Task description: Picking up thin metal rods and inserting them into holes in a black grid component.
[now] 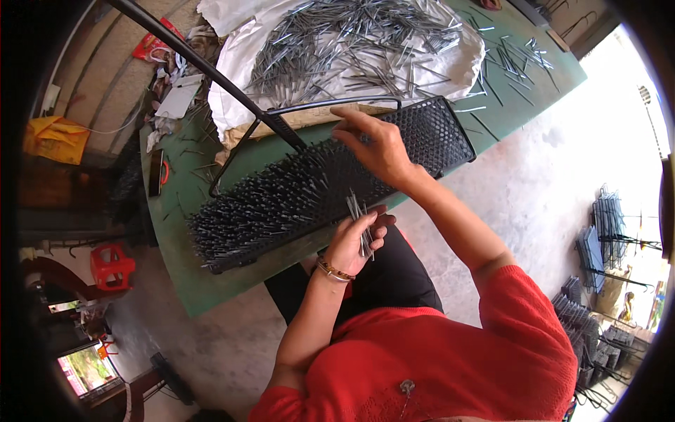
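In front of me a long black perforated metal rack (432,133) lies slantwise on the green table. Its left part bristles with thin grey metal pins (264,204) standing in the holes; the holes at its right end are bare. My left hand (354,243), below the rack's near edge, is closed round a small bundle of loose metal pins (356,211). Over the middle of the rack, just right of the filled part, is my right hand (380,148). Its index finger and thumb are apart, and I see nothing between them.
Beyond the rack, a white sheet (235,77) bears a big heap of loose metal pins (337,42). More pins lie scattered on the green table (541,84). A black bar (197,63) rises from the rack. Left are a red stool (111,267) and yellow cloth (58,139); racks (608,232) stand right.
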`<state>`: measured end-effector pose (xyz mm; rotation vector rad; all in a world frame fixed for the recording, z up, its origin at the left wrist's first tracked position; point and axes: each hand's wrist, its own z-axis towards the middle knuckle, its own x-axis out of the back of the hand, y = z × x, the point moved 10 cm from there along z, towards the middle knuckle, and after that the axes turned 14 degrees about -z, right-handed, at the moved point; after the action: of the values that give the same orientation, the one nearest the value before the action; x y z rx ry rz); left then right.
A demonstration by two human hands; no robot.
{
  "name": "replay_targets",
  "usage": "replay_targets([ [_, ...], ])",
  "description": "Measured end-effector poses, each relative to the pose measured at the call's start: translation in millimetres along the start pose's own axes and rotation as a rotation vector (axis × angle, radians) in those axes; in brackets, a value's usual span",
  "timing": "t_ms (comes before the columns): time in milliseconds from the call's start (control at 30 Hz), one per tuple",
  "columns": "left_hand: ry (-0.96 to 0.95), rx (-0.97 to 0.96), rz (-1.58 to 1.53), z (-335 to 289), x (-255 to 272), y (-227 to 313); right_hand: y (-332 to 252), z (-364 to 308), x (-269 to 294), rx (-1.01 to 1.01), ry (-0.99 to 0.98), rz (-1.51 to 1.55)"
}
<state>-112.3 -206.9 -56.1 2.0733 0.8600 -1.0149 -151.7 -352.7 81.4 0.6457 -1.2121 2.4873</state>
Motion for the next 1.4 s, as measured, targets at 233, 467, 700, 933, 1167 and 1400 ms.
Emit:
replay_targets([
  [233,0.058,-0.069,0.068,-12.9,-0.8,3.8,-3.1,1.4,-9.0,0.081,0.036,-0.05],
  [467,0.076,0.036,0.012,-14.1,-2.9,-6.7,-7.8,5.3,-10.7,0.198,0.035,-0.079],
  [700,0.033,-0.015,0.041,-12.7,10.5,-0.8,-3.5,1.9,-18.9,0.228,0.011,-0.123],
  [933,0.14,-0.154,0.172,-17.5,10.7,10.3,-33.0,0.9,-25.1,0.464,-0.059,-0.371],
  [1167,0.119,-0.209,0.242,-19.9,7.0,15.7,-23.7,3.9,-2.6,0.346,0.009,-0.303],
  [1400,0.127,-0.326,0.412,-29.6,8.1,29.0,62.3,-41.0,123.0,-0.132,0.346,-0.805],
])
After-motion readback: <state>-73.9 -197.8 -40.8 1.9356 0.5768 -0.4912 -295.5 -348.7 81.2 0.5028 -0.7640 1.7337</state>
